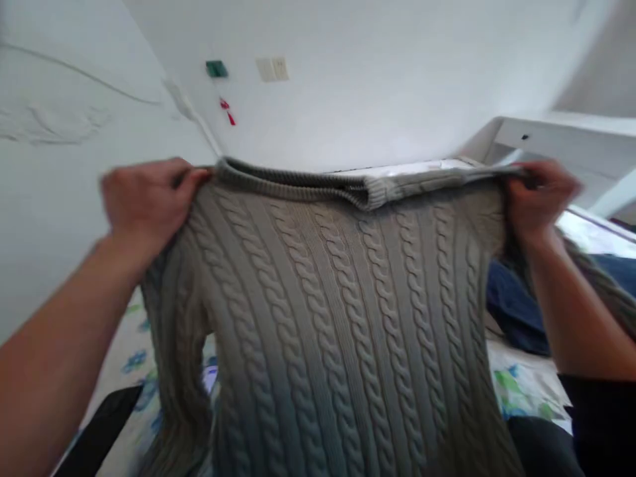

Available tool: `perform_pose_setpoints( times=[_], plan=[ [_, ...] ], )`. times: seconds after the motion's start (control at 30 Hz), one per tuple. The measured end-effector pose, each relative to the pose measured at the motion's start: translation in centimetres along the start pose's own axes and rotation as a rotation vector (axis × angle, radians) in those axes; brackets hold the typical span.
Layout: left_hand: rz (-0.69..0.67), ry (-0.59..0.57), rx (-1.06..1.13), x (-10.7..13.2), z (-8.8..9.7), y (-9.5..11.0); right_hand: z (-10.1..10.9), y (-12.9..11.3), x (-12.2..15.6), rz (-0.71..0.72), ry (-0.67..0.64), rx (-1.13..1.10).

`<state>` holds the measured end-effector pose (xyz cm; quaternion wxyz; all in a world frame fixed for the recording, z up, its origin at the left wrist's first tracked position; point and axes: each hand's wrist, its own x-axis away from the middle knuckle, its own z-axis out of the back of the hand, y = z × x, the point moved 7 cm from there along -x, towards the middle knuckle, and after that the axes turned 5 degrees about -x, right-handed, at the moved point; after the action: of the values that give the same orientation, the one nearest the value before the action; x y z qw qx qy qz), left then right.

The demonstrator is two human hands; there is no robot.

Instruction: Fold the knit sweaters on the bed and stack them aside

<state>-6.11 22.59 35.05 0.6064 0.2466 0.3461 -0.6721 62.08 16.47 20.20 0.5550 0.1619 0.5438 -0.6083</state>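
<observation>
A grey-green cable-knit sweater (342, 291) hangs spread out in front of me, held up by its two shoulders. My left hand (152, 195) pinches the shoulder on the left, close to the ribbed neckline. At the other shoulder, my right hand (541, 195) is closed on the knit, its fingers a little blurred. The neckline (293, 187) sags between the hands and is folded toward the right. One sleeve (181, 358) dangles below my left hand; the other trails behind my right forearm.
Beneath the sweater lies a white sheet with blue and green flowers (521, 391). Dark blue cloth (514, 308) lies at the right, and a black flat object (102, 430) at the lower left. White wall (377, 79) with a socket plate (272, 69) stands behind; white furniture (561, 146) is at the right.
</observation>
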Motion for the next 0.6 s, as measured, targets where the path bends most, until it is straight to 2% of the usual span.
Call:
perform_pose_setpoints(
  times=[0.03, 0.07, 0.13, 0.17, 0.2, 0.27, 0.33, 0.4, 0.5, 0.53, 0.6],
  plan=[
    [-0.026, -0.149, 0.017, 1.0, -3.8, 1.7, -2.0, 0.6, 1.4, -0.077, -0.053, 0.037],
    [-0.049, -0.298, 0.043, 2.8, -7.9, 3.5, -4.9, 1.4, 3.5, -0.161, -0.197, 0.072],
    [-0.082, -0.53, 0.058, 7.9, -15.4, 6.5, -10.4, 3.3, 9.2, -0.243, -0.438, 0.19],
    [-0.118, -0.609, 0.054, 10.9, -18.6, 7.7, -12.5, 4.3, 12.2, -0.245, -0.518, 0.256],
    [-0.127, -0.673, 0.043, 14.0, -21.2, 8.3, -14.1, 5.2, 15.1, -0.227, -0.573, 0.307],
    [-0.175, -0.718, 0.075, 19.4, -24.5, 8.7, -15.9, 6.9, 19.8, -0.165, -0.639, 0.351],
    [-0.195, -0.712, 0.135, 23.2, -25.6, 7.8, -16.0, 8.0, 22.5, -0.11, -0.663, 0.348],
    [-0.166, -0.675, 0.179, 25.2, -25.0, 6.1, -15.0, 8.4, 23.4, -0.085, -0.659, 0.326],
    [-0.039, -0.639, 0.239, 26.4, -22.4, 3.2, -12.3, 7.5, 23.3, -0.121, -0.637, 0.25],
    [0.029, -0.664, 0.271, 27.0, -21.4, 2.4, -11.1, 6.9, 23.5, -0.157, -0.646, 0.21],
    [0.202, -0.798, 0.362, 29.2, -19.3, 1.2, -8.6, 5.3, 24.9, -0.255, -0.727, 0.133]
  ],
)
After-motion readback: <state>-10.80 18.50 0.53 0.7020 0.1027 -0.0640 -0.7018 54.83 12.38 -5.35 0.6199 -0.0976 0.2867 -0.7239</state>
